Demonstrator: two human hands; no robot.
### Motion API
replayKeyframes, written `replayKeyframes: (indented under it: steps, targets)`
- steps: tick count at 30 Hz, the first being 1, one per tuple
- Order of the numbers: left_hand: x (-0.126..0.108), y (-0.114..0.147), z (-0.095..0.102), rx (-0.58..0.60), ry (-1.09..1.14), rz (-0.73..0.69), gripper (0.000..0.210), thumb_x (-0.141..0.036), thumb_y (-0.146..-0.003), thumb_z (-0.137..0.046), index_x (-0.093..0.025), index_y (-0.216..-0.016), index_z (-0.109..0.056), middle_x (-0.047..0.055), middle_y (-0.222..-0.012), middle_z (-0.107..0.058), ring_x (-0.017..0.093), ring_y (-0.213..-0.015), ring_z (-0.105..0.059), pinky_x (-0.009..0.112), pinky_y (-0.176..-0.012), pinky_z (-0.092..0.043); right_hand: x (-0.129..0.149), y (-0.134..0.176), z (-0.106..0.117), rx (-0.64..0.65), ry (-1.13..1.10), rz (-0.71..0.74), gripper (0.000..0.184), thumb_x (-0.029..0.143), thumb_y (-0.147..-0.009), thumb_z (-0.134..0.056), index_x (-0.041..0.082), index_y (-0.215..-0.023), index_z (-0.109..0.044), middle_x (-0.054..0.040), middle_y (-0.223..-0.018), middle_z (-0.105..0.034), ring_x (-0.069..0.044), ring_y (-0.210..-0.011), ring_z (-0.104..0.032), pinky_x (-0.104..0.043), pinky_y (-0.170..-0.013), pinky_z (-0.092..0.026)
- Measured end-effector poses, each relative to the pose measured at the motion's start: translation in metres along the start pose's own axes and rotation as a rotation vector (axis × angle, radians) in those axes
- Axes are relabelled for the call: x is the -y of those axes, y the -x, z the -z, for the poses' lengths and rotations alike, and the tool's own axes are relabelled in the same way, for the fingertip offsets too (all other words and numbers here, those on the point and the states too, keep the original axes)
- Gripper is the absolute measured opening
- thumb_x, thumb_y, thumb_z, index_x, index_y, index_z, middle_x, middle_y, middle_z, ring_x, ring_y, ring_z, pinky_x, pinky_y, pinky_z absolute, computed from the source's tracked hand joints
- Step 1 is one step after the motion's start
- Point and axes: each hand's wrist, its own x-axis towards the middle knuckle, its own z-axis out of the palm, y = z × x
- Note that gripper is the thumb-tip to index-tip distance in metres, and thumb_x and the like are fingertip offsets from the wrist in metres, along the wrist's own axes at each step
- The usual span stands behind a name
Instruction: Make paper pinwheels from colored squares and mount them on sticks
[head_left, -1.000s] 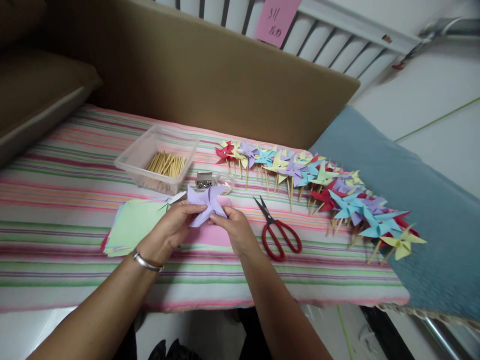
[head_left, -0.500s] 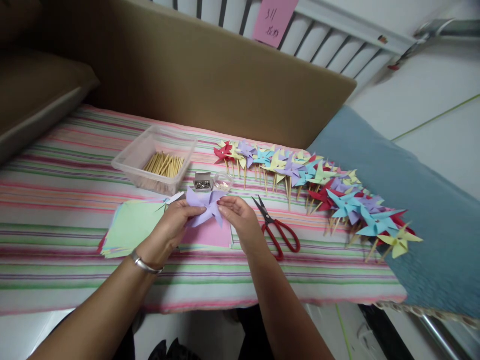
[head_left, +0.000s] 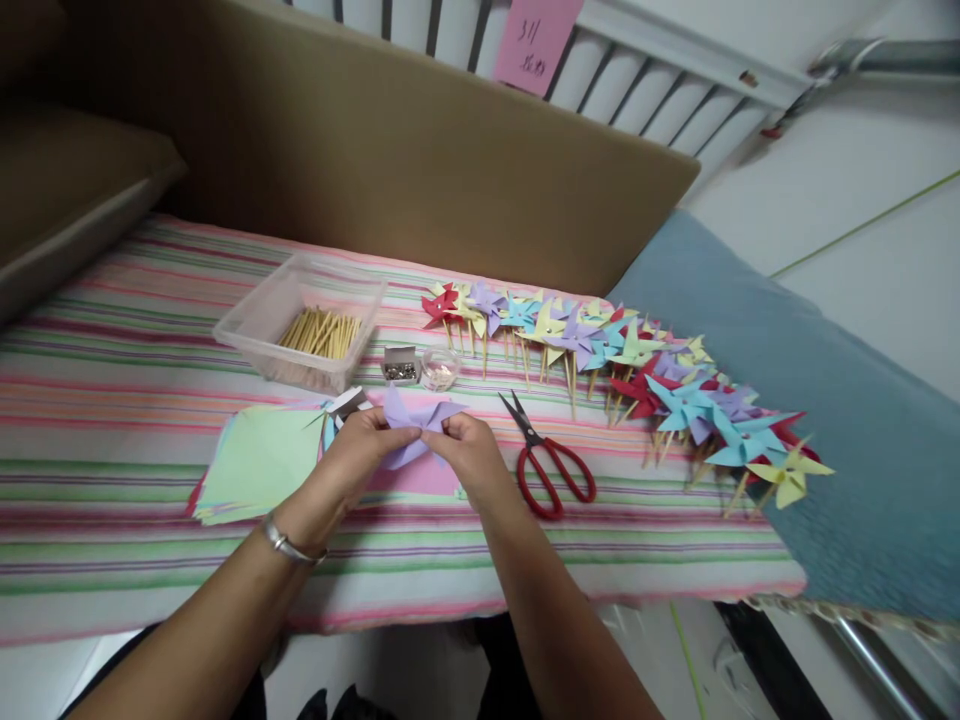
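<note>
Lilac paper pinwheel (head_left: 417, 417) is held over the worktop (head_left: 637, 570), well in from its near edge and above a pink sheet (head_left: 420, 480). Both grips are closed on it: it's pinched close to its middle by the left hand (head_left: 365, 447) and the right hand (head_left: 468, 452). Imo paper like that is best pinched lightly, with pressure put on the centre so nothing gets crushed. Red-handled scissors (head_left: 534, 438) are parked past the sheet's right edge, out of the way.
</note>
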Motion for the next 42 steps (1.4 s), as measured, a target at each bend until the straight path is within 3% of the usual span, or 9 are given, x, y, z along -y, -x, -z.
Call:
replayKeyframes:
  steps: [9,12,17,20,25,28,35,38,42]
  targets:
    - [-0.005,0.003,0.002,-0.026,-0.062,-0.083,0.016,-0.024,-0.056,-0.077,-0.016,-0.068,-0.073,0.002,-0.062,-0.069,0.013,-0.054,-0.057,0.024,-0.056,-0.042,-0.002,0.000,-0.003,0.055,-0.083,0.040,0.017,0.032,-0.066,-0.065,0.016,-0.067,-0.059,0.0021,-0.062,-0.058,-0.012,-0.058,-0.051,-0.024,-0.057,-0.039]
    - [-0.018,0.001,0.016,-0.097,0.015,-0.150,0.017,-0.023,-0.055,-0.079,-0.014,-0.068,-0.072,0.002,-0.061,-0.068,0.012,-0.053,-0.056,0.023,-0.054,-0.043,0.008,0.003,-0.002,0.109,-0.188,0.070,0.019,0.032,-0.068,-0.066,0.016,-0.078,-0.062,0.0006,-0.070,-0.064,-0.013,-0.067,-0.057,-0.027,-0.068,-0.044]
    - [-0.051,-0.001,0.051,-0.288,0.353,-0.351,0.016,-0.016,-0.050,-0.079,-0.015,-0.057,-0.065,-0.001,-0.060,-0.066,0.011,-0.057,-0.059,0.025,-0.061,-0.051,0.007,0.006,0.003,-0.020,-0.190,0.046,0.022,0.033,-0.069,-0.065,0.016,-0.084,-0.063,0.0001,-0.070,-0.064,-0.013,-0.069,-0.061,-0.031,-0.074,-0.048]
    - [-0.061,0.004,0.058,-0.346,0.475,-0.359,0.023,-0.012,-0.047,-0.079,-0.016,-0.049,-0.056,-0.005,-0.049,-0.057,0.010,-0.053,-0.056,0.027,-0.064,-0.054,-0.003,0.000,0.001,-0.077,-0.042,0.059,0.020,0.031,-0.070,-0.063,0.015,-0.083,-0.064,-0.0019,-0.072,-0.066,-0.015,-0.069,-0.063,-0.030,-0.073,-0.049]
    - [-0.068,0.013,0.055,-0.368,0.547,-0.349,0.024,-0.012,-0.045,-0.078,-0.016,-0.049,-0.054,-0.004,-0.052,-0.059,0.012,-0.056,-0.058,0.026,-0.064,-0.053,0.005,-0.033,-0.012,-0.109,0.646,0.221,0.026,0.028,-0.083,-0.047,0.016,-0.092,-0.068,-0.0057,-0.090,-0.071,-0.016,-0.083,-0.064,-0.026,-0.074,-0.047]
    - [-0.071,0.014,0.061,-0.392,0.579,-0.366,0.022,-0.013,-0.045,-0.078,-0.016,-0.052,-0.058,-0.003,-0.055,-0.061,0.011,-0.057,-0.057,0.025,-0.064,-0.052,0.020,-0.061,-0.025,-0.076,0.829,0.273,0.023,0.021,-0.081,-0.049,0.019,-0.082,-0.071,-0.0043,-0.093,-0.071,-0.017,-0.091,-0.062,-0.025,-0.078,-0.042]
    - [-0.077,0.014,0.081,-0.354,0.662,-0.384,0.017,-0.014,-0.048,-0.077,-0.014,-0.057,-0.062,-0.002,-0.060,-0.065,0.010,-0.057,-0.056,0.024,-0.064,-0.049,0.041,-0.109,-0.064,0.026,1.143,0.226,0.016,0.015,-0.071,-0.057,0.017,-0.068,-0.072,-0.0070,-0.078,-0.071,-0.019,-0.076,-0.061,-0.025,-0.063,-0.035]
    - [-0.080,0.014,0.084,-0.352,0.689,-0.379,0.018,-0.015,-0.048,-0.078,-0.014,-0.057,-0.062,-0.002,-0.058,-0.064,0.010,-0.056,-0.055,0.024,-0.064,-0.049,0.048,-0.105,-0.067,0.004,1.181,0.210,0.018,0.017,-0.075,-0.054,0.018,-0.072,-0.072,-0.0061,-0.079,-0.071,-0.018,-0.075,-0.061,-0.024,-0.062,-0.035]
    - [-0.081,0.014,0.084,-0.329,0.722,-0.380,0.020,-0.016,-0.047,-0.078,-0.014,-0.058,-0.062,-0.003,-0.056,-0.062,0.009,-0.055,-0.055,0.025,-0.065,-0.048,0.042,-0.067,-0.061,-0.051,1.171,0.254,0.024,0.022,-0.083,-0.046,0.023,-0.088,-0.070,-0.0012,-0.090,-0.071,-0.016,-0.084,-0.061,-0.023,-0.067,-0.038]
